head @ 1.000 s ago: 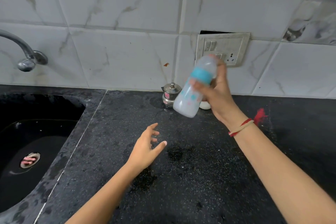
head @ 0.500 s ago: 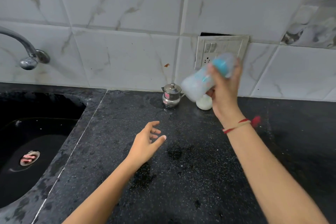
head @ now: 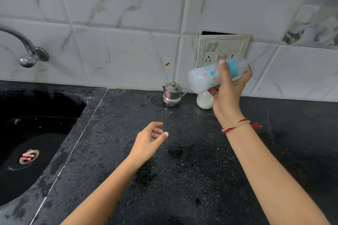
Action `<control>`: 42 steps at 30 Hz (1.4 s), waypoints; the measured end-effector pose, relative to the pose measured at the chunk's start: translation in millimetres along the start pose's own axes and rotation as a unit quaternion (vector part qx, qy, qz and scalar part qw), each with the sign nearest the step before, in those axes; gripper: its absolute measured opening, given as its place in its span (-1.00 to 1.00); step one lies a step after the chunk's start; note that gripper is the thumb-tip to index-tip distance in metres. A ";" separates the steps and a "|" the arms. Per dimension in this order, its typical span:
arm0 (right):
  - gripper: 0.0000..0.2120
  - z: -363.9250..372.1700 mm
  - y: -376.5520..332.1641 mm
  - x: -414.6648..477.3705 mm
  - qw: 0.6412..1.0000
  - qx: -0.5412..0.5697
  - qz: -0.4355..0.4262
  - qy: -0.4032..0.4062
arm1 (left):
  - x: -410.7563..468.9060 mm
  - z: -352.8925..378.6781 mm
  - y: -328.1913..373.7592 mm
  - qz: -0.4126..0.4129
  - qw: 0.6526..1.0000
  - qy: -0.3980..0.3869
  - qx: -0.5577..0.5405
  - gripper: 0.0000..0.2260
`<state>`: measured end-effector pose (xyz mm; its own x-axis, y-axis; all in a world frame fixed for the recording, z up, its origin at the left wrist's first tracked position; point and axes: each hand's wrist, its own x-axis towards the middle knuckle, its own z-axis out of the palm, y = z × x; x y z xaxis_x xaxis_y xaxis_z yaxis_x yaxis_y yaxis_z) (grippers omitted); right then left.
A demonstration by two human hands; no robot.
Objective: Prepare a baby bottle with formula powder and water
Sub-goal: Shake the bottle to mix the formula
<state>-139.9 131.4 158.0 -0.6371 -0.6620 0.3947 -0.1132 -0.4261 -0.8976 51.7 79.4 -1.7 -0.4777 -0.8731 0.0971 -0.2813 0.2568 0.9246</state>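
- Landmark for all positions: the small steel pot (head: 172,94) standing on the black counter (head: 192,179) at the foot of the tiled wall.
- Far left of the pot we note the sink (head: 31,142) and the tap (head: 27,49) above it; neither is in use.
- Left hand (head: 149,141): in front of the pot and slightly left of it, hovering low over the counter. Fingers loosely curled, thumb out, holding nothing.
- Baby bottle (head: 210,76): up in the air, above and right of the pot, in front of the wall socket (head: 222,49). Its long axis lies close to horizontal, base pointing left toward the pot, teal collar and cap end to the right and a little higher. Contents look milky white.
- Right hand (head: 228,87): wrapped around the bottle near the collar, forefinger over the top, thumb side underneath. Grip reads firm.
- A white rounded object (head: 204,99) sits on the counter just right of the pot, directly under the bottle; we cannot tell what it is.
- Judgement: mixing by shaking. The bottle's base is the end nearer the free left hand, so a hand-over would meet the base first.
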 end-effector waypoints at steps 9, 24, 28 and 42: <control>-0.38 8.5 4.0 -9.7 0.991 -0.040 0.061 -0.114 | -1.0 -0.4 9.4 0.018 1.000 0.006 -0.018 -0.79; -0.41 8.0 4.9 -14.5 0.984 -0.063 0.079 -0.148 | -0.6 2.3 5.1 0.006 1.000 -0.002 -0.025 -0.69; -0.41 2.6 12.8 -6.9 0.995 0.083 0.045 0.033 | 4.2 -2.1 6.2 0.010 0.999 0.012 -0.038 -0.70; -0.40 7.5 13.0 -13.9 0.996 0.057 0.060 -0.021 | 8.5 -3.2 1.8 0.009 1.000 -0.001 0.002 -0.85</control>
<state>-126.8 130.4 142.3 -0.6074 -0.7369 0.2966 0.0501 -0.4082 -0.9115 49.8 71.1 2.0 -0.4850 -0.8671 0.1135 -0.2755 0.2746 0.9212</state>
